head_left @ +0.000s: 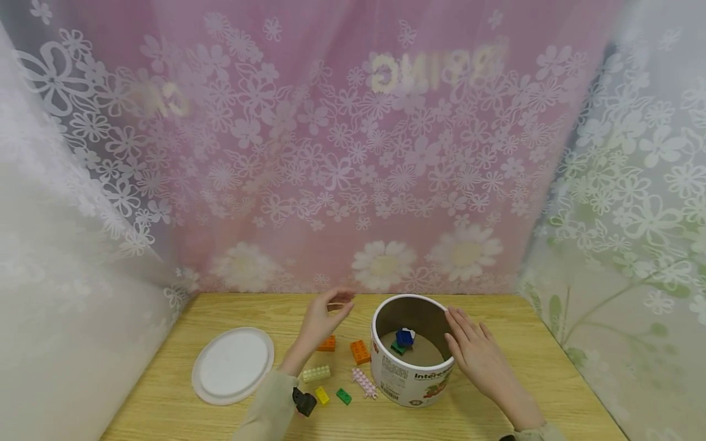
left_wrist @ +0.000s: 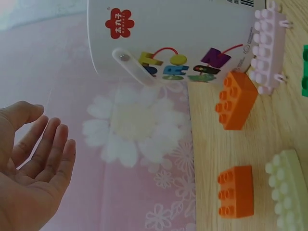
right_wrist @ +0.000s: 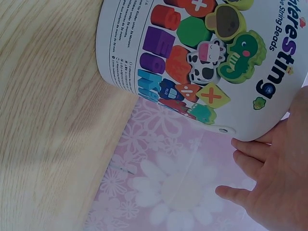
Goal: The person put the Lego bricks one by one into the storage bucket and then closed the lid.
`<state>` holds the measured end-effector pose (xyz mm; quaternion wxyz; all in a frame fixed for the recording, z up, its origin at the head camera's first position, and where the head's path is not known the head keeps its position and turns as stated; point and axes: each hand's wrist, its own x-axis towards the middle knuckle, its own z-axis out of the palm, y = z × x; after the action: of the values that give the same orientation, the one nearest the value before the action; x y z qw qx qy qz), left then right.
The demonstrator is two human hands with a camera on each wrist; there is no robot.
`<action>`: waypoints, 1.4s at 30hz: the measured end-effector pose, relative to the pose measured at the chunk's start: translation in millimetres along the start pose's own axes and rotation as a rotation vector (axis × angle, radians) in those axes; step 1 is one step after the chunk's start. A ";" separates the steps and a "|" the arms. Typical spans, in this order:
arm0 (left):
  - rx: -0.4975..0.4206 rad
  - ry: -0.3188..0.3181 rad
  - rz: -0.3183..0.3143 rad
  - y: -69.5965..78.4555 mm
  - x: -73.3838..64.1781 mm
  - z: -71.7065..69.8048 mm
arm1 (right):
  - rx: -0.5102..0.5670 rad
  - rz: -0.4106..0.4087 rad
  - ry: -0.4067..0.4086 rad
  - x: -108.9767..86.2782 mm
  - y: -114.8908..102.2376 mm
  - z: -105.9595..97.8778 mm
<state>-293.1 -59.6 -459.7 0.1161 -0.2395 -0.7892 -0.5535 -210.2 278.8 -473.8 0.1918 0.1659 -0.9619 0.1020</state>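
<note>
Bucket [head_left: 409, 381] is seemingly being filled, straight-fingered right hand [head_left: 478, 356] resting against it, while the empty, loosely curved left hand [head_left: 320, 320] is probably needing to pinch a brick [head_left: 361, 352] next.

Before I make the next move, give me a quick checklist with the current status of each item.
1. Bucket upright, mouth uncovered: ok.
2. Lid off and apart from the bucket: ok, lying on the table to its left.
3. Left hand free: ok, fingers hold nothing.
4. Right hand touching the bucket: ok; how firmly, cannot tell.
5. Table free of loose bricks: not ok; orange bricks, a pale brick and a yellow brick are among those out.
6. Pink brick clear of the bucket's base: cannot tell; very close.
</note>
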 end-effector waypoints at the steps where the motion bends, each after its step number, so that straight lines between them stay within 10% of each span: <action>1: 0.003 0.006 -0.005 -1.1 -2.1 -2.0 | -0.003 -0.007 0.009 0.3 -0.2 0.1; 42: 0.157 0.016 -0.256 -56.2 -102.2 -82.6 | 0.031 0.014 -0.002 0.7 1.4 2.5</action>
<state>-240.7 -177.2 -521.8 0.0690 -0.1225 -0.8531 -0.5024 -212.1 279.2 -476.0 0.1876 0.1620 -0.9616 0.1182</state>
